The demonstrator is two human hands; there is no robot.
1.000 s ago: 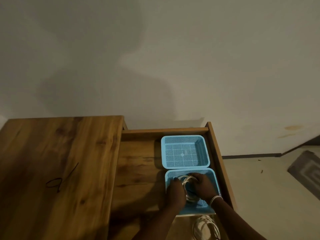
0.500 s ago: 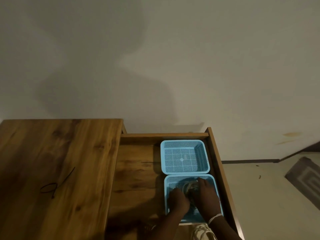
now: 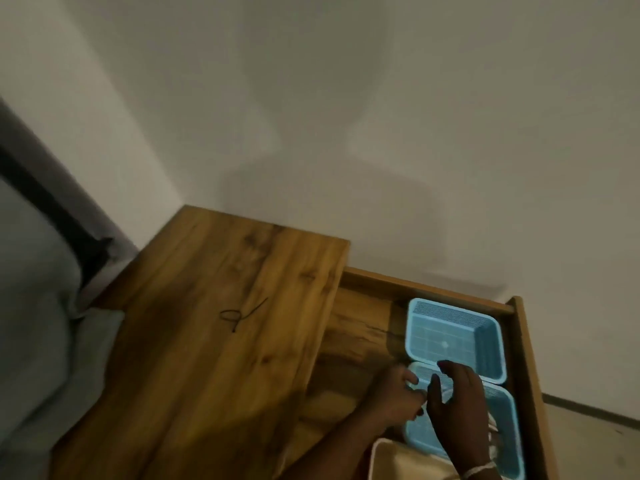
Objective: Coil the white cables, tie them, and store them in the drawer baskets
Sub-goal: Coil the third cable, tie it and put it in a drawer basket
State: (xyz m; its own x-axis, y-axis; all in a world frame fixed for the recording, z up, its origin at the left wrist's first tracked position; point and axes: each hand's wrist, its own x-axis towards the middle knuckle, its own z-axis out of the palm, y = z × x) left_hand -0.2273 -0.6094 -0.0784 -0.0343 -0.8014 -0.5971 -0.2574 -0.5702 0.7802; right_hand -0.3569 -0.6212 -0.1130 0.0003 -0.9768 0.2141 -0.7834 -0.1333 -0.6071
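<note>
Left hand over near basket's left rim, fingers loosely curled; anything held not discernible through motion blur. Right hand above near basket, fingers spread and relaxed, nothing visibly gripped; pale band at wrist. Near basket: light blue plastic, rectangular, perforated mesh walls, largely covered by the hands. White cable only partly visible inside it, at right of the wrist, blurred; coil and tie not verifiable. Far basket: same blue mesh, gridded floor, touching the near one. Both in open wooden drawer, strongly grained brown boards. Cream rounded container cut off at bottom edge. Adjoining wooden top bearing thin black looped tie. No legible writing anywhere.
</note>
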